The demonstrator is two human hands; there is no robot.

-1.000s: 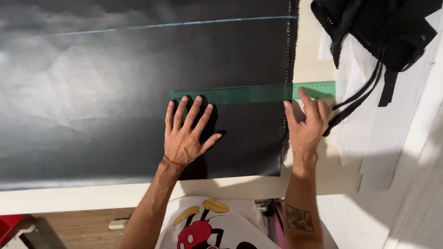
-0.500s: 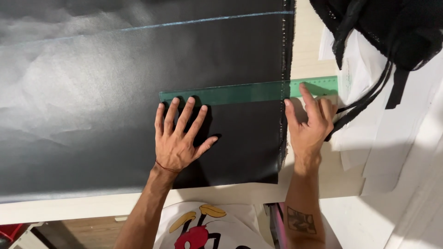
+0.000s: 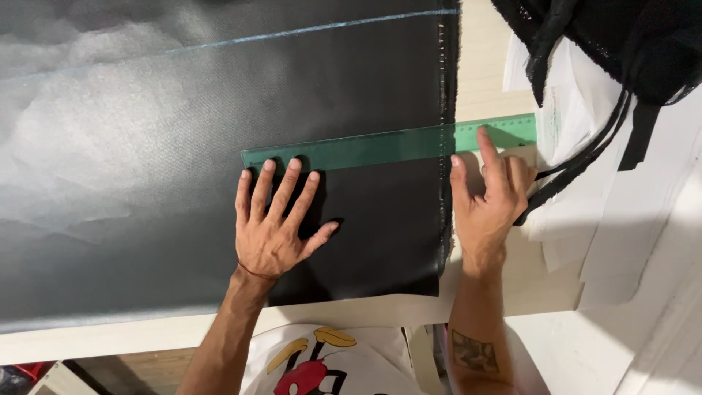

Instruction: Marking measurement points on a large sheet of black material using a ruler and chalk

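Left hand [image 3: 276,230] is lying flat, fingers spread, pressing black fabric [image 3: 183,146], fingertips touching green ruler [image 3: 387,144] just above. Right hand [image 3: 488,197], loosely curled and gripping nothing, is fingering the ruler's right end.

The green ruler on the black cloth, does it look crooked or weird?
A little. The green ruler tilts, its right end higher, and that end sticks out past the edge of the black cloth. The left hand lies flat on the cloth just below it; the right hand has a fingertip on it. Nothing looks torn or spilled.
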